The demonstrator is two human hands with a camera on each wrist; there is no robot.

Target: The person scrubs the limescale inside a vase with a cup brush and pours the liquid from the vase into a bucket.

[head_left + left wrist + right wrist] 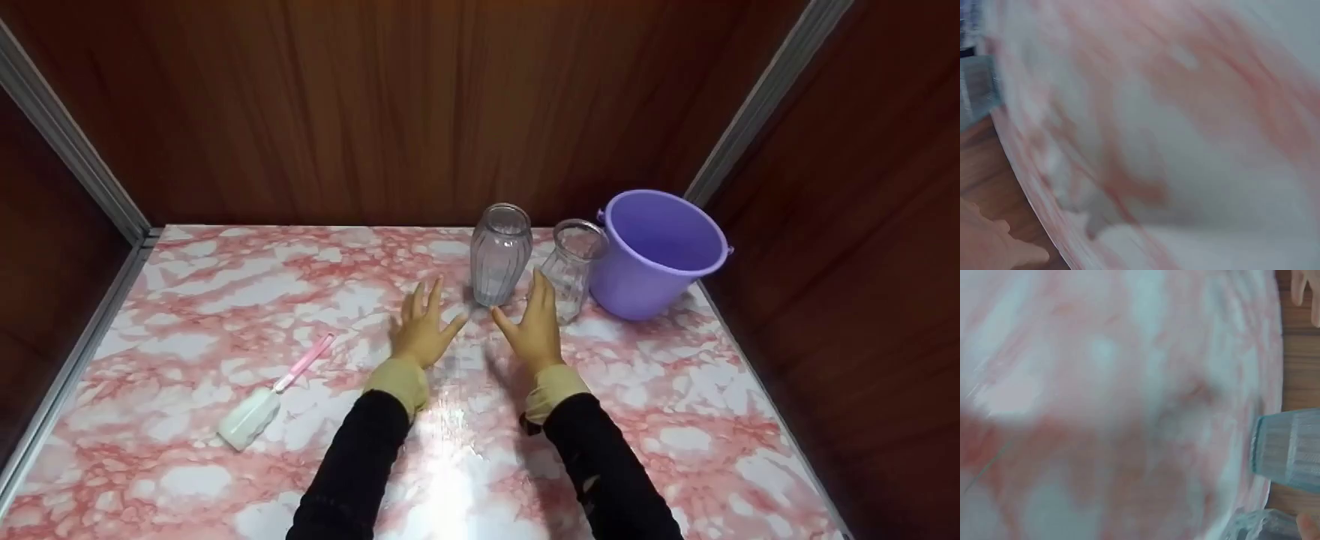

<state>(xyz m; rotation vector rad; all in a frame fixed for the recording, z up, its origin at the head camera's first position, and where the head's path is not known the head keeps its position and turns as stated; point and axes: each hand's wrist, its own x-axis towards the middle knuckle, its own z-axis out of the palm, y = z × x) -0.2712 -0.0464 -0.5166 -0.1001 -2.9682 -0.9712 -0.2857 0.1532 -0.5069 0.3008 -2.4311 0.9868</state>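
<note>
Two clear glass vases stand upright toward the back of the table. The taller ribbed vase (499, 259) is just beyond the space between my hands, and the flared-rim vase (576, 274) is to its right. My left hand (424, 334) hovers in front and to the left of the taller vase, fingers spread and holding nothing. My right hand (536, 334) is also spread and empty, its fingertips overlapping the flared-rim vase's left side in the head view. In the right wrist view the taller vase (1289, 450) appears at the right edge, with a fingertip (1309, 527) below it.
A purple bucket (637, 289) stands right of the vases, near the back right corner. On the left lies a bottle brush with a pink handle (306, 364) and a white sponge head (251, 418). Brown wood-grain panels (420, 112) enclose the red-and-white marbled table (187, 337).
</note>
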